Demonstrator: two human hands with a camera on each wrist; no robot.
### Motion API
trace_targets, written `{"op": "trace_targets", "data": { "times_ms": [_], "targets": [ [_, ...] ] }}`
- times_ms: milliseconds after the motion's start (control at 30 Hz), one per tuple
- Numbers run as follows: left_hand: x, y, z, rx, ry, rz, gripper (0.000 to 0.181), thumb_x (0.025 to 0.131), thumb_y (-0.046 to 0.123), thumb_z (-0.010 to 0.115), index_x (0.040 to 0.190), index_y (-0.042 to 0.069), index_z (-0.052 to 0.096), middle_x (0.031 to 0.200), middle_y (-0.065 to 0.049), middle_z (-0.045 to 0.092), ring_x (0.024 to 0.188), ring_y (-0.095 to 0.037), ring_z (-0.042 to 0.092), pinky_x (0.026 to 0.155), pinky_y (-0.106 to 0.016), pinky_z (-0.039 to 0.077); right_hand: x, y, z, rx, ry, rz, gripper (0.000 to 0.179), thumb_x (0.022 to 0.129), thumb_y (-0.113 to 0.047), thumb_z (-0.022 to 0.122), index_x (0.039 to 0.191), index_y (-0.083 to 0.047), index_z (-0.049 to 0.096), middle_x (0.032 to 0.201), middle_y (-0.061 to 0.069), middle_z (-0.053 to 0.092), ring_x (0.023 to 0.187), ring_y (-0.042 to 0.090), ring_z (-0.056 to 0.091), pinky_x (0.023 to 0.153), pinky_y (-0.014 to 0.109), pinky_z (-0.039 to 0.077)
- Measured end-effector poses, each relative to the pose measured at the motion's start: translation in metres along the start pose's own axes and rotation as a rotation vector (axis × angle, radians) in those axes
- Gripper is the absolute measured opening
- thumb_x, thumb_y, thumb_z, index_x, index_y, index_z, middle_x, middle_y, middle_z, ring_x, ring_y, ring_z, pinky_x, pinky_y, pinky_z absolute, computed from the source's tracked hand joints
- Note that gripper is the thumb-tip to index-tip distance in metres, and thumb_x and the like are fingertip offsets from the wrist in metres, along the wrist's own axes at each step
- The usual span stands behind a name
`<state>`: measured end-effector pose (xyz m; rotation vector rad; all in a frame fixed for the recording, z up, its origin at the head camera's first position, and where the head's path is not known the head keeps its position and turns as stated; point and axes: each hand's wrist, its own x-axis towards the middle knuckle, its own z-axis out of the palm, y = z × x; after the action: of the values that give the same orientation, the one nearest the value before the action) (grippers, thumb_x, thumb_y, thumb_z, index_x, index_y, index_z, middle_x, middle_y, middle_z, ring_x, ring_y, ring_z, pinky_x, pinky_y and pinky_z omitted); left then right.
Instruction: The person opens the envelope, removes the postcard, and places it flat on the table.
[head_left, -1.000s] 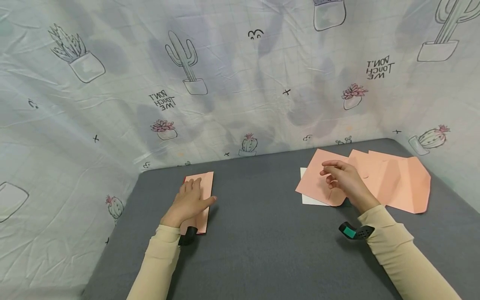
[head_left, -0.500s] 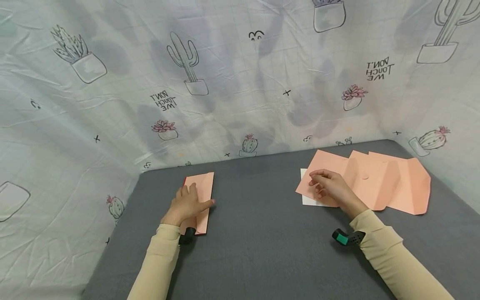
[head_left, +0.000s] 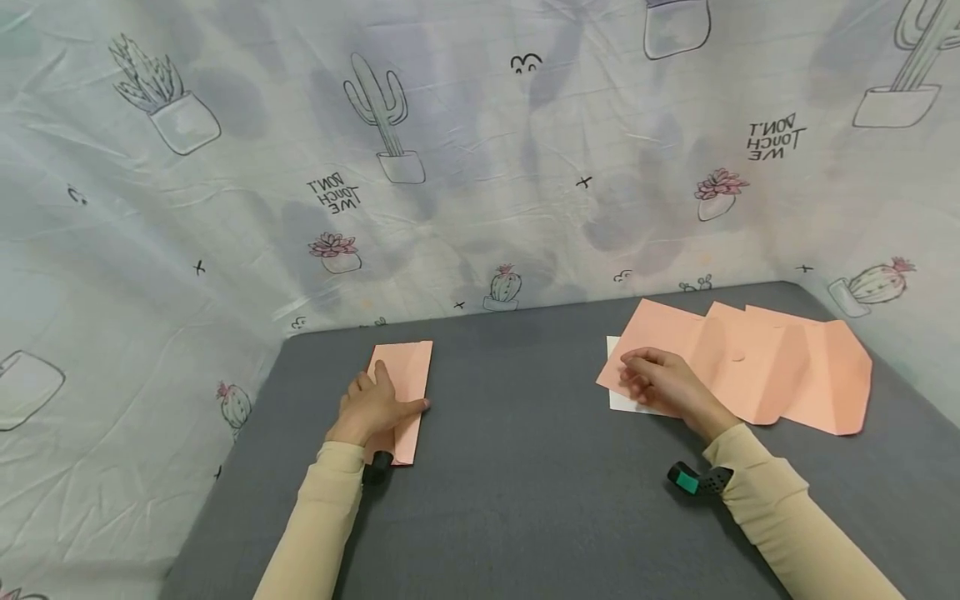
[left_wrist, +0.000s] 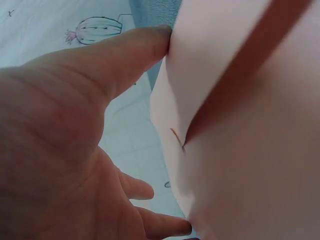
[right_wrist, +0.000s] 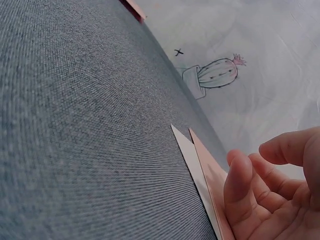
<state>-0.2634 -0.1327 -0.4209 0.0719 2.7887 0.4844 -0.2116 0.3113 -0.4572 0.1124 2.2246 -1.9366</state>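
In the head view my left hand (head_left: pixel 371 408) rests on a pink envelope (head_left: pixel 412 367) at the table's left, its thumb at the right edge. A thin red edge shows beneath it. The left wrist view shows the thumb and fingertips touching the pink paper (left_wrist: pixel 260 165), with a dark fold gaping. My right hand (head_left: pixel 667 383) hovers with loosely bent fingers over the near end of a row of overlapping pink envelopes (head_left: pixel 750 367), holding nothing. Under the leftmost one a white sheet or envelope (head_left: pixel 622 403) sticks out.
A grey cloth-covered table (head_left: pixel 517 467) lies between the two groups of envelopes. Behind and at the sides hangs a pale curtain (head_left: pixel 480 150) with cactus drawings. A black wristband (head_left: pixel 701 479) with a green patch is on my right wrist.
My right hand has moved left over the leftmost pink envelope and bent its fingers a little more. My left hand's fingers have drawn back from being stretched flat. The view has shifted slightly.
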Motion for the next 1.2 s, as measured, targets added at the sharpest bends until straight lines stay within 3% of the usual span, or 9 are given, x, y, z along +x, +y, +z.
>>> {"op": "trace_targets", "data": {
  "times_ms": [267,467,733,867,1000,1100,1200],
  "targets": [
    [0.003,-0.002,0.002,0.015,0.035,-0.036,0.125,0.085,0.059,0.072,0.160,-0.005,-0.006,0.154,-0.044,0.019,0.140,-0.059,0.026,0.112,-0.069,0.027,-0.001,0.000,-0.002,-0.017,-0.014,-0.005,0.045,0.108,-0.028,0.048,0.136,0.008,0.047,0.089,-0.005,0.065,0.070,0.004,0.057,0.062,0.021,0.053],
    [0.006,-0.005,0.003,0.041,0.134,0.014,0.130,0.082,0.056,0.078,0.161,0.000,-0.008,0.156,-0.040,0.017,0.136,-0.057,0.026,0.109,-0.065,0.032,-0.001,0.001,-0.004,-0.019,-0.019,-0.004,0.047,0.108,-0.030,0.048,0.137,0.007,0.046,0.089,-0.005,0.064,0.070,0.004,0.057,0.061,0.020,0.052],
    [0.011,-0.007,0.000,-0.100,0.227,0.037,0.089,0.099,0.024,0.059,0.160,-0.002,-0.001,0.141,-0.040,0.034,0.122,-0.055,0.048,0.085,-0.063,0.050,0.000,0.003,-0.002,-0.012,-0.005,-0.007,0.044,0.108,-0.027,0.048,0.135,0.007,0.048,0.089,-0.006,0.065,0.070,0.003,0.058,0.062,0.020,0.053],
    [0.017,-0.010,-0.001,-0.189,0.217,0.049,0.072,0.100,0.013,0.047,0.159,-0.004,0.009,0.150,-0.039,0.034,0.129,-0.056,0.048,0.099,-0.068,0.044,-0.001,0.004,-0.001,-0.023,-0.004,-0.011,0.043,0.108,-0.027,0.048,0.135,0.007,0.048,0.090,-0.005,0.065,0.071,0.003,0.058,0.062,0.021,0.053],
    [0.021,-0.013,-0.004,-0.288,0.211,0.089,0.065,0.097,0.007,0.037,0.157,-0.005,0.016,0.148,-0.035,0.045,0.130,-0.049,0.052,0.103,-0.061,0.044,-0.002,0.003,-0.001,-0.022,-0.004,-0.006,0.044,0.108,-0.027,0.048,0.135,0.007,0.048,0.090,-0.005,0.065,0.071,0.004,0.058,0.062,0.020,0.053],
    [0.021,-0.011,-0.007,-0.338,0.224,0.109,0.063,0.095,0.006,0.035,0.156,-0.004,0.020,0.127,-0.030,0.059,0.101,-0.038,0.062,0.085,-0.047,0.050,-0.002,0.001,-0.001,-0.022,-0.008,-0.007,0.044,0.108,-0.028,0.049,0.135,0.007,0.048,0.089,-0.006,0.065,0.071,0.004,0.057,0.062,0.021,0.053],
    [0.020,-0.008,-0.010,-0.363,0.255,0.118,0.061,0.095,0.005,0.036,0.154,-0.004,0.026,0.110,-0.021,0.060,0.079,-0.026,0.054,0.074,-0.036,0.042,-0.003,0.000,-0.001,-0.020,-0.007,-0.006,0.043,0.108,-0.028,0.049,0.134,0.007,0.049,0.089,-0.006,0.065,0.070,0.004,0.057,0.061,0.021,0.052]
  ]
}}
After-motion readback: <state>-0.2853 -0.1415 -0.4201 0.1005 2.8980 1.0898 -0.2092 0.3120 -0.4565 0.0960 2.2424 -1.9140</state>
